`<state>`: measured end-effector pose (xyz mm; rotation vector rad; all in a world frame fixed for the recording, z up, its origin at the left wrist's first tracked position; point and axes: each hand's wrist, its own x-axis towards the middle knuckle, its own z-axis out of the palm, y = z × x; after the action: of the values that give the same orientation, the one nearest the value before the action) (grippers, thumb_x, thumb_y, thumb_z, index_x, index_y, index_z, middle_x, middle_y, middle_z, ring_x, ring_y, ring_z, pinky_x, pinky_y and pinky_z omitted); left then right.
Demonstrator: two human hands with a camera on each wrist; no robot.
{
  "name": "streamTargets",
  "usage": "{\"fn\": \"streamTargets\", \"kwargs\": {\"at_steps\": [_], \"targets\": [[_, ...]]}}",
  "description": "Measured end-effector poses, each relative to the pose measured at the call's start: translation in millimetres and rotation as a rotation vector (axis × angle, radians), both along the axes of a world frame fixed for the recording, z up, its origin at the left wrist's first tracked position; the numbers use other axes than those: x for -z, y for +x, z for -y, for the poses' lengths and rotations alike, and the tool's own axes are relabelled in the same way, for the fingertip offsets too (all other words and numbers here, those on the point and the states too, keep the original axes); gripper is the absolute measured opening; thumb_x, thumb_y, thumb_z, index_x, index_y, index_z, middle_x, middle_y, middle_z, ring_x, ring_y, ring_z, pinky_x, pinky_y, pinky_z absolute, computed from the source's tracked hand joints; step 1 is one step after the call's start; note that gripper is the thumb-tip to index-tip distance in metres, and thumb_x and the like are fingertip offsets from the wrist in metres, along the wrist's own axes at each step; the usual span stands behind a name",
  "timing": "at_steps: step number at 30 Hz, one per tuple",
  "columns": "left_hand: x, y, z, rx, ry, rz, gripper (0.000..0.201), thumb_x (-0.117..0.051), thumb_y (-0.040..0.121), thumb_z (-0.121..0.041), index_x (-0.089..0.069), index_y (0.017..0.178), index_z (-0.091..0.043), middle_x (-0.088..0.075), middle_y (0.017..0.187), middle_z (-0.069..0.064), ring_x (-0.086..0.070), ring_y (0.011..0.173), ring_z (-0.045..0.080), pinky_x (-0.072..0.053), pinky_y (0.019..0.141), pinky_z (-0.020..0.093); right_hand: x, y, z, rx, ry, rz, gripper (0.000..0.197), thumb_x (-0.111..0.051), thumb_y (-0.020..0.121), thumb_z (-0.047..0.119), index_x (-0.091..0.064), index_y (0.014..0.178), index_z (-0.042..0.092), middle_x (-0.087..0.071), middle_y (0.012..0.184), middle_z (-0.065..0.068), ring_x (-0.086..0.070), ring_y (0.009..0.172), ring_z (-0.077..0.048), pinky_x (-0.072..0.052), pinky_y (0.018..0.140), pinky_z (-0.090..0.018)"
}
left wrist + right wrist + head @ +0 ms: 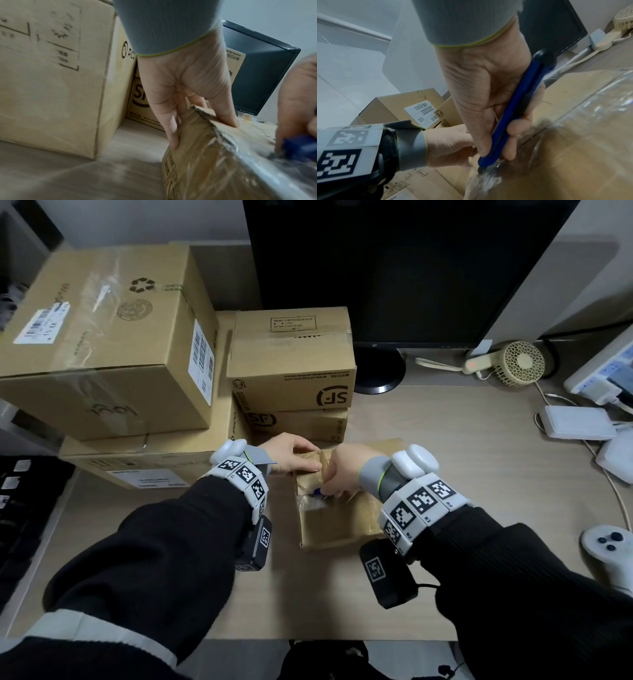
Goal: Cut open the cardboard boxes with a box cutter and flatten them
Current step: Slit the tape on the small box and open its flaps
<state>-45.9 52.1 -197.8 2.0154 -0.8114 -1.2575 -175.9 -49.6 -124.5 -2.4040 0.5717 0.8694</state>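
Observation:
A small brown cardboard box [337, 520] wrapped in clear tape lies on the desk in front of me. My left hand [291, 455] holds its far left corner [199, 116], thumb on top and fingers down the side. My right hand [342, 472] grips a blue box cutter [517, 108] with the tip [481, 169] pressed into the taped top seam of the box [573, 148]. In the left wrist view the blue box cutter [302, 147] shows at the right edge over the crinkled tape. The blade itself is hidden.
Several sealed cardboard boxes are stacked at the left and behind: a large one [102, 337] and two SF boxes [291, 364]. A black monitor [394, 268] stands behind. A small fan [513, 364], white adapters [579, 422] and a game controller [606, 549] lie at the right.

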Motion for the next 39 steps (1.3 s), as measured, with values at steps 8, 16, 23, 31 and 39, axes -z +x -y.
{"fn": "streamTargets", "kwargs": {"at_steps": [8,16,23,31,39], "targets": [[-11.7,0.0,3.8,0.034,0.043,-0.002,0.026,-0.074,0.083,-0.021,-0.068,0.108,-0.020,-0.064,0.085,-0.008,-0.055,0.068,0.006,-0.044,0.049,0.013,0.8,-14.2,29.0,0.091,-0.019,-0.038,0.024,-0.066,0.084,0.025,-0.075,0.100,0.010,-0.076,0.091,0.000,-0.055,0.055,-0.009,-0.051,0.060,-0.019],[-20.0,2.9,12.5,0.075,0.131,-0.003,0.029,-0.073,0.083,-0.017,-0.067,0.112,-0.017,-0.063,0.088,-0.005,-0.058,0.060,0.001,-0.043,0.046,0.012,-2.4,-40.4,66.0,0.186,0.014,-0.070,0.024,-0.067,0.085,0.025,-0.075,0.102,0.010,-0.074,0.089,0.003,-0.055,0.055,-0.005,-0.043,0.050,-0.017],[-26.6,4.0,17.5,0.079,0.171,-0.026,0.025,-0.073,0.083,-0.015,-0.069,0.107,-0.018,-0.066,0.092,0.001,-0.059,0.064,0.006,-0.044,0.046,0.014,-7.9,-54.0,84.8,0.201,-0.039,-0.114,0.024,-0.065,0.085,0.026,-0.076,0.100,0.011,-0.073,0.089,0.006,-0.053,0.055,-0.004,-0.038,0.046,-0.015],[-31.3,-0.1,21.3,0.035,0.185,-0.072,0.030,-0.070,0.084,-0.007,-0.065,0.114,-0.009,-0.064,0.087,0.002,-0.060,0.048,-0.002,-0.043,0.042,0.013,-11.6,-81.3,120.3,0.288,-0.112,-0.147,0.023,-0.067,0.082,0.032,-0.078,0.094,0.016,-0.075,0.094,0.006,-0.056,0.062,-0.010,-0.042,0.057,-0.019],[-35.2,-7.6,32.6,0.212,0.236,0.257,0.037,-0.074,0.079,-0.013,-0.061,0.113,-0.019,-0.062,0.111,0.001,-0.059,0.083,0.014,-0.049,0.074,0.027,-17.2,-112.4,149.4,0.409,-0.192,-0.136,0.027,-0.060,0.087,0.029,-0.076,0.091,0.008,-0.073,0.078,0.003,-0.053,0.055,-0.014,-0.039,0.051,-0.020]]}}
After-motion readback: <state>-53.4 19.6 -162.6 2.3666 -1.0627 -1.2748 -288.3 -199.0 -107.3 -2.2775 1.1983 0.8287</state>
